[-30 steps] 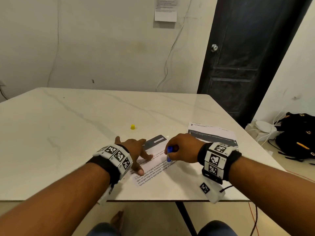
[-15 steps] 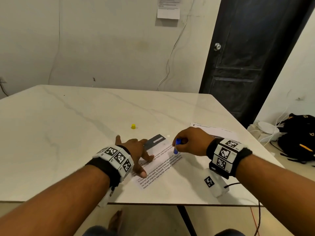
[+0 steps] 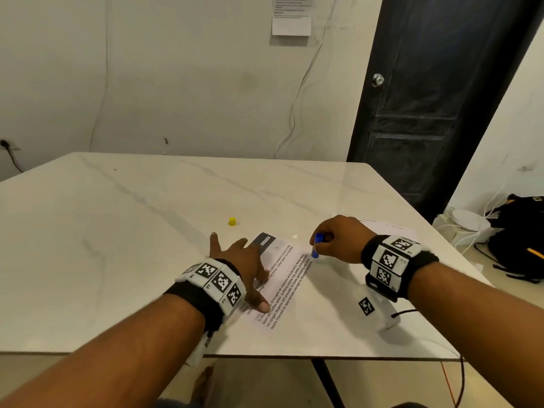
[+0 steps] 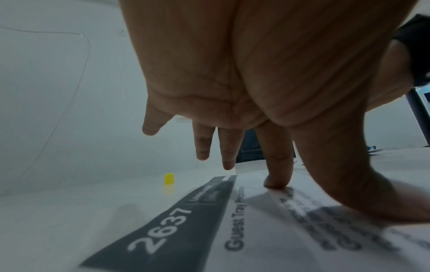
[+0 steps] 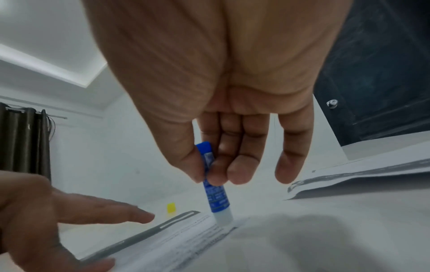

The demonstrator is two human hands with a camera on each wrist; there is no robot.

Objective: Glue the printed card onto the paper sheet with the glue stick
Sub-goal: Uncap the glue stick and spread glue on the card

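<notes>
A: Two hands on it: left hand (image 3: 238,260) spread flat, index and thumb pinning the card (image 3: 279,278) to the table (image 3: 117,245); right hand (image 3: 338,240) pinching the glue stick (image 5: 216,195), tip on the card's right edge
B: Sheet (image 3: 391,228)?
A: Behind the right wrist. Better short, light strokes out past the edge, left pressing firmly

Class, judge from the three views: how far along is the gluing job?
Done: the yellow cap is off and stands apart. In hand: the left hand presses the printed card flat while the right hand holds the glue stick tip-down at its edge. Left: placing it on the paper sheet.
</notes>
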